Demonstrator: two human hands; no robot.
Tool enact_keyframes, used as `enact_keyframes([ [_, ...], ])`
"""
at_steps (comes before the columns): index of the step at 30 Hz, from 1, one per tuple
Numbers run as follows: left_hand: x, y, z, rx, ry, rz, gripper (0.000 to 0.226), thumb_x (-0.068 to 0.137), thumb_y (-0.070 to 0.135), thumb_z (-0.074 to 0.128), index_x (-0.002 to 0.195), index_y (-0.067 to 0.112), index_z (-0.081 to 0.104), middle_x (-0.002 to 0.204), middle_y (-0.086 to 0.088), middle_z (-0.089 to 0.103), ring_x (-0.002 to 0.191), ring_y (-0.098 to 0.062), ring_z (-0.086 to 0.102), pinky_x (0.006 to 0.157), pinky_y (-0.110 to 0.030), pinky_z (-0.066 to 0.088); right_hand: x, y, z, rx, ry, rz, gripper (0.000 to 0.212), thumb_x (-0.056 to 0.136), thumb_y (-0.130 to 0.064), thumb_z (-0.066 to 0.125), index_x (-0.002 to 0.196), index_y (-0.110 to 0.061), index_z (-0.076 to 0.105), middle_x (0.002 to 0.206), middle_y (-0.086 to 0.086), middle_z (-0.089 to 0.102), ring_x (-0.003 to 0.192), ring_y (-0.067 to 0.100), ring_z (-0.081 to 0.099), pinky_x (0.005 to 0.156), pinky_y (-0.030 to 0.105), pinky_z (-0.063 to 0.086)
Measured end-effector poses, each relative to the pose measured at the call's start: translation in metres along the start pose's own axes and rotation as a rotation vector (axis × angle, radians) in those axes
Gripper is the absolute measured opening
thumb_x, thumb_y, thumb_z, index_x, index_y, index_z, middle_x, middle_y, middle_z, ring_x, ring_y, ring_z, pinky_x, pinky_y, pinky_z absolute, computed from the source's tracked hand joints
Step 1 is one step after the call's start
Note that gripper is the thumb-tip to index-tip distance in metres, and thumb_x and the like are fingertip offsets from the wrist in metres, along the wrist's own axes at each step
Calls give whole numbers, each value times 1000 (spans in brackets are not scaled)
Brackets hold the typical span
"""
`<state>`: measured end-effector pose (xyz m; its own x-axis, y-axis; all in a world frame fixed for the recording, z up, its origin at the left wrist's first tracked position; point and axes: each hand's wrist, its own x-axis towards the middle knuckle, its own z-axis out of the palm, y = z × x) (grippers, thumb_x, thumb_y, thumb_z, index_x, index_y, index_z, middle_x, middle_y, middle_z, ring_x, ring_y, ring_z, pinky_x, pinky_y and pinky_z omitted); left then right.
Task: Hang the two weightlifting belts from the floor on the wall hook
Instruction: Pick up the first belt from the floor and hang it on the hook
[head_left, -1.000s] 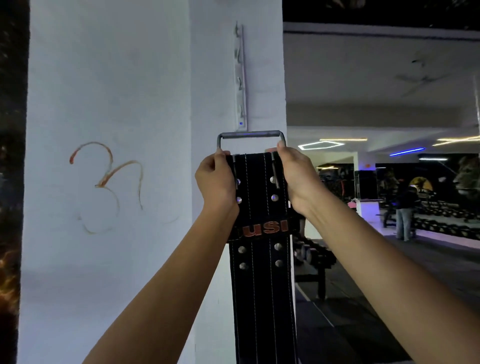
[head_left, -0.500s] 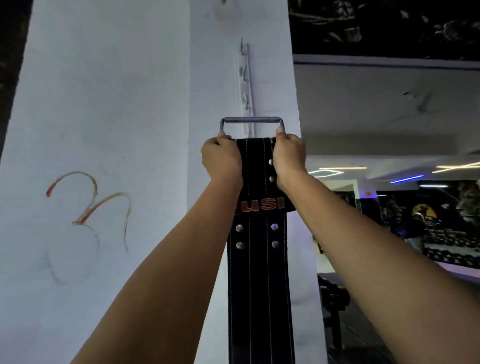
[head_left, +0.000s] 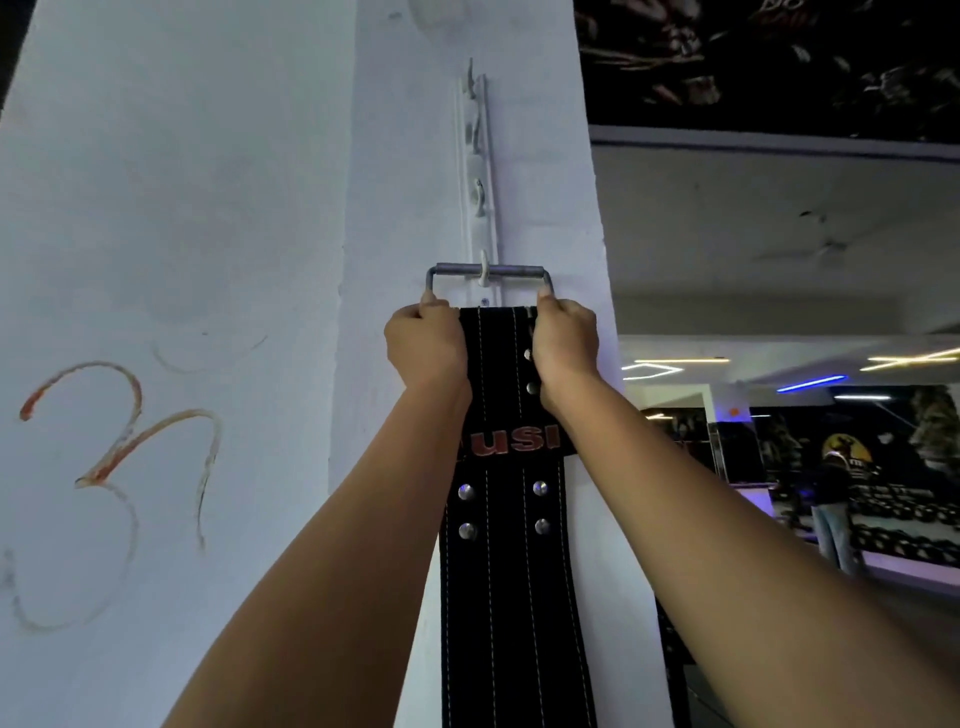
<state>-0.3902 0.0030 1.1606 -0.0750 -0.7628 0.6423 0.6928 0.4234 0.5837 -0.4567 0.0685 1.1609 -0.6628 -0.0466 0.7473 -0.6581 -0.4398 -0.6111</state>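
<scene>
Raised since 0.5 s ago: buckle (head_left: 488, 271) now level w/ lowest hook (head_left: 484, 274), bar across it.
Left hand (head_left: 426, 340) and right hand (head_left: 566, 340) both clamped on belt (head_left: 511, 545) top edges, belt hanging flat vs pillar (head_left: 457, 218). Seating unconfirmed. Advise: lower bar behind hook tip, ease off, let go only once weight holds. Second belt not in view.

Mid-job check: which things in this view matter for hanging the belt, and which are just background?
In the job:
- black weightlifting belt
- its metal buckle, at the lowest hook
- white hook rail
- left hand and right hand, each gripping the belt top

Background:
- orange wall scribble
- dumbbell racks
- person standing
</scene>
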Motion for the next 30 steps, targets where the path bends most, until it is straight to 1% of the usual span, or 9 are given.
enact_keyframes([
  [5, -4, 0, -3, -25, -5, -4, 34, 95, 26, 42, 65, 17, 56, 63, 0, 52, 62, -22, 49, 62, -33, 44, -5, -1, -4, 7, -13, 15, 40, 94, -37, 38, 59, -18, 42, 58, 1, 43, 51, 20, 42, 39, 21, 32],
  [10, -7, 2, -8, -2, -65, -26, 37, 96, 29, 42, 65, 10, 47, 56, -3, 41, 54, -23, 39, 45, -27, 32, -15, -9, -14, 10, -82, 12, 37, 94, -36, 44, 63, -15, 44, 55, 0, 39, 47, 17, 40, 37, 22, 40],
  [15, -14, 10, -27, 81, -175, -124, 37, 94, 28, 48, 60, 13, 43, 58, -3, 41, 51, -21, 38, 45, -25, 38, -27, -13, -30, -85, -123, -25, 30, 91, -30, 53, 96, -1, 60, 75, 6, 60, 55, 21, 52, 52, 27, 56],
  [17, -26, 11, -40, 172, -257, -104, 25, 92, 30, 51, 79, 10, 58, 70, -4, 55, 55, -20, 51, 50, -25, 47, -40, -13, -39, -196, -128, -89, 29, 91, -30, 53, 100, -4, 63, 88, 6, 63, 54, 15, 55, 62, 29, 53],
  [19, -38, 11, -57, 242, -317, -116, 34, 89, 31, 58, 114, 9, 54, 94, -8, 62, 72, -20, 61, 59, -28, 50, -58, -10, -49, -325, -128, -183, 32, 93, -30, 50, 94, -1, 65, 82, 3, 58, 57, 11, 52, 59, 23, 44],
  [22, -55, 9, -83, 322, -428, -212, 47, 86, 34, 62, 122, 7, 49, 102, -7, 62, 78, -17, 62, 70, -30, 52, -85, -5, -65, -436, -145, -212, 31, 93, -31, 49, 69, -14, 59, 62, 0, 49, 59, 8, 45, 66, 24, 32],
  [24, -69, 6, -98, 342, -472, -245, 51, 86, 45, 57, 120, 7, 55, 101, -4, 65, 84, -20, 63, 79, -35, 51, -105, -5, -75, -453, -167, -160, 28, 93, -29, 51, 95, -6, 67, 89, 15, 69, 86, 21, 64, 81, 30, 44],
  [26, -85, 6, -110, 344, -458, -245, 51, 86, 47, 55, 121, 10, 54, 107, -3, 65, 91, -22, 63, 73, -30, 47, -126, -5, -84, -472, -187, -124, 47, 92, -25, 52, 118, 15, 51, 118, 34, 60, 113, 42, 55, 96, 42, 45],
  [30, -118, 9, -128, 370, -478, -271, 47, 87, 27, 62, 127, 8, 46, 109, -6, 62, 86, -14, 59, 63, -22, 40, -165, -3, -100, -496, -243, -31, 50, 91, -27, 53, 131, 3, 47, 133, 22, 55, 124, 30, 52, 98, 28, 41],
])
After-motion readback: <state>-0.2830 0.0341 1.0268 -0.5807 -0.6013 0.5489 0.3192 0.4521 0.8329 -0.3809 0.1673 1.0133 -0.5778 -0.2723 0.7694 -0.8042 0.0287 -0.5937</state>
